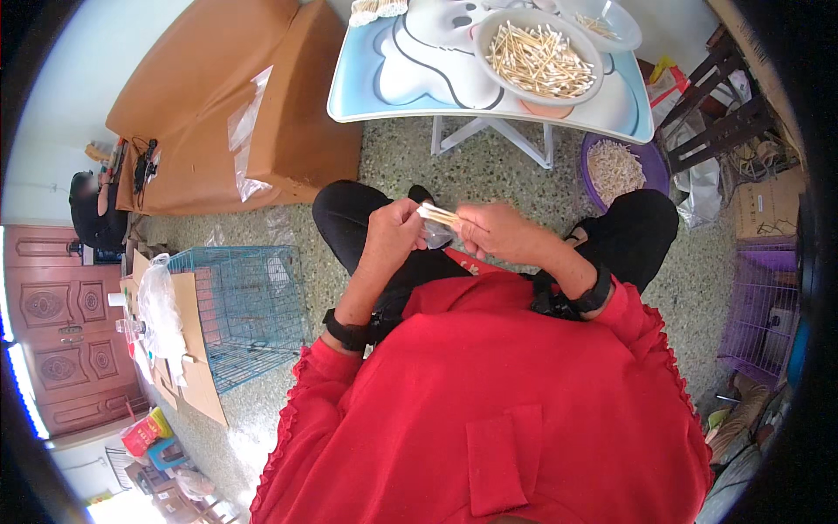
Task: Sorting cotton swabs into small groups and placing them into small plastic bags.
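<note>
In front of my lap, my right hand (499, 233) pinches a small bundle of cotton swabs (440, 215) with pale wooden sticks. Their white tips point toward my left hand (394, 232). The left fingers are closed on the edge of a small clear plastic bag (437, 235), which hangs between both hands just under the swabs. Whether the tips are inside the bag's mouth I cannot tell. Ahead, a large bowl (597, 86) heaped with loose cotton swabs stands on a folding table (419, 98) with a cartoon print.
A second clear bowl (630, 26) and bundled swabs (377, 9) are on the table. A purple basin (656, 166) of swabs stands on the floor at right. At left are a blue wire cage (244, 301) and a brown-covered sofa (196, 113). Another person (98, 214) is far left.
</note>
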`<state>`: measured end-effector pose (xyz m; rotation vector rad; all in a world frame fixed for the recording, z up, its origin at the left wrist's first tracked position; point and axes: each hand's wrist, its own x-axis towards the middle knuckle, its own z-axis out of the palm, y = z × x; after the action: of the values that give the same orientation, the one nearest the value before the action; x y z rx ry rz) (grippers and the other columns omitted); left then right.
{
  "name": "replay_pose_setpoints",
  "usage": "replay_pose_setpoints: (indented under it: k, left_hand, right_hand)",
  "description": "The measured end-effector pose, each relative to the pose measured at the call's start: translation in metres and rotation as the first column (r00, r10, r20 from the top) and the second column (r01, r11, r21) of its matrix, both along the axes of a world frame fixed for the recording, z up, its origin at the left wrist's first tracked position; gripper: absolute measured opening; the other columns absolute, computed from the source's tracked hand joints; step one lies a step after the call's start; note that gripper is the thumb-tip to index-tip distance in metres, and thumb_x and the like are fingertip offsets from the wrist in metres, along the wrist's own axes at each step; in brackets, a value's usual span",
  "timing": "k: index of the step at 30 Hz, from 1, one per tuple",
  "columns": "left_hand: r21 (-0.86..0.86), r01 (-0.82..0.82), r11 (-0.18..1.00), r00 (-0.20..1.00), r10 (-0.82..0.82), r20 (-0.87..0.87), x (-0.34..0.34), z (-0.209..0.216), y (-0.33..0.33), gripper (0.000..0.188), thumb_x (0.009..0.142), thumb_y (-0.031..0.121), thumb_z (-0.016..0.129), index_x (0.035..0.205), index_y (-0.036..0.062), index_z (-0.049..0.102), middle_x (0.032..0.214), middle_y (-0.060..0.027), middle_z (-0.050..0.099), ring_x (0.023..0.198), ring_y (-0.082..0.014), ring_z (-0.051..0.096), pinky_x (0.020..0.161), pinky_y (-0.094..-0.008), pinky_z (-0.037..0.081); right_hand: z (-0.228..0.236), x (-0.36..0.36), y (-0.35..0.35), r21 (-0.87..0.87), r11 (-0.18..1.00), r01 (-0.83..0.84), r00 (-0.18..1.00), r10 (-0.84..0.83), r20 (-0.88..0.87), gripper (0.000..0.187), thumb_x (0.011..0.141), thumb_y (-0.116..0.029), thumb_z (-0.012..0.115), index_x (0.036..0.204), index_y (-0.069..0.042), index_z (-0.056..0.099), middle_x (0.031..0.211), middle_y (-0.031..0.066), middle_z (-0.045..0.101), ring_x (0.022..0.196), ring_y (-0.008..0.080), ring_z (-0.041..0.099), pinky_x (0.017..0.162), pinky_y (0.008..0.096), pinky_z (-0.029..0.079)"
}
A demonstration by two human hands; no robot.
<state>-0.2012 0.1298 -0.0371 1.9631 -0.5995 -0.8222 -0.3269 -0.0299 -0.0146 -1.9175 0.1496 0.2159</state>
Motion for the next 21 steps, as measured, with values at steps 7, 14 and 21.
replay_pose_setpoints:
  k: [7,14,21]
  left_hand:
    - [-0.041,0.004,0.999,0.998,-0.006,-0.061,0.0,0.012,-0.001,0.017,0.089,0.015,0.052,0.086,0.0007,0.059,0.06,-0.0043,0.058,0.045,-0.0096,0.055,0.04,-0.0208,0.042]
    - [-0.039,0.067,0.997,0.998,-0.067,0.014,-0.009,0.008,-0.005,0.015,0.089,0.013,0.052,0.093,0.0002,0.06,0.059,-0.0038,0.058,0.045,-0.0089,0.054,0.04,-0.0209,0.041]
    - [0.006,0.199,0.98,0.949,-0.194,0.249,-0.025,0.007,-0.015,0.012,0.087,0.012,0.051,0.093,0.0043,0.057,0.057,-0.0067,0.058,0.045,-0.0114,0.056,0.045,-0.0264,0.044]
  right_hand:
    - [-0.008,0.002,0.001,-0.202,0.973,-0.11,0.992,0.096,-0.079,0.037,0.09,-0.03,0.038,0.076,-0.001,0.055,0.067,0.0156,0.061,0.06,0.0319,0.061,0.059,0.0426,0.048]
    - [-0.012,0.005,0.003,-0.402,0.913,-0.073,0.99,0.016,-0.142,0.032,0.084,-0.025,0.042,0.079,0.0,0.062,0.074,0.0218,0.062,0.07,0.0365,0.062,0.066,0.0475,0.047]
    - [-0.012,0.009,0.006,-0.528,0.842,-0.112,0.987,0.033,-0.157,0.031,0.082,-0.026,0.045,0.077,0.001,0.061,0.073,0.0224,0.061,0.07,0.0404,0.059,0.065,0.0474,0.045]
